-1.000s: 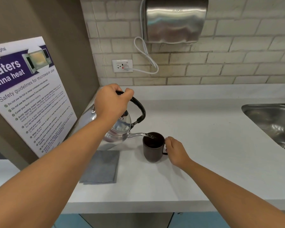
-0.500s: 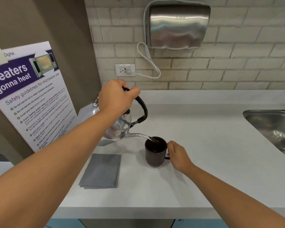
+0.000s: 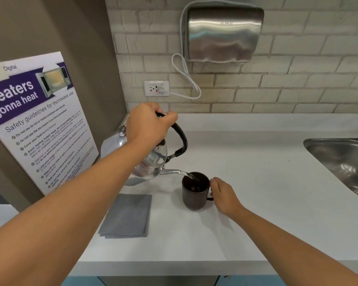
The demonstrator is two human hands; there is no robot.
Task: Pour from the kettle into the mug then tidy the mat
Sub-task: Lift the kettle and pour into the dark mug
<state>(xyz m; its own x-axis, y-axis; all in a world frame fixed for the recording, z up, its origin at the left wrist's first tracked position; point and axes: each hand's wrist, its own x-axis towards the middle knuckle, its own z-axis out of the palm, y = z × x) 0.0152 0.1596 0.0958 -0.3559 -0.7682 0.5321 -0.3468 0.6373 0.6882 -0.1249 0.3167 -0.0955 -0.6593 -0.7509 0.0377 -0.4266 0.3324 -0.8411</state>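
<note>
My left hand (image 3: pixel 148 124) grips the black handle of a shiny steel kettle (image 3: pixel 153 164), held above the white counter and tilted right. Its spout reaches over a dark brown mug (image 3: pixel 194 195), and a thin stream of water runs into the mug. The mug stands upright on the counter. My right hand (image 3: pixel 223 195) holds the mug's handle on its right side. A folded grey mat (image 3: pixel 128 215) lies flat on the counter, left of the mug and below the kettle.
The white counter (image 3: pixel 256 182) runs right to a steel sink (image 3: pixel 343 162). A microwave safety poster (image 3: pixel 39 120) leans against the left wall. A hand dryer (image 3: pixel 223 34) and a wall socket (image 3: pixel 156 88) with a looped cable sit on the brick wall behind.
The kettle has stayed tilted over the mug with water still running. The view has dropped slightly, and both hands keep their holds.
</note>
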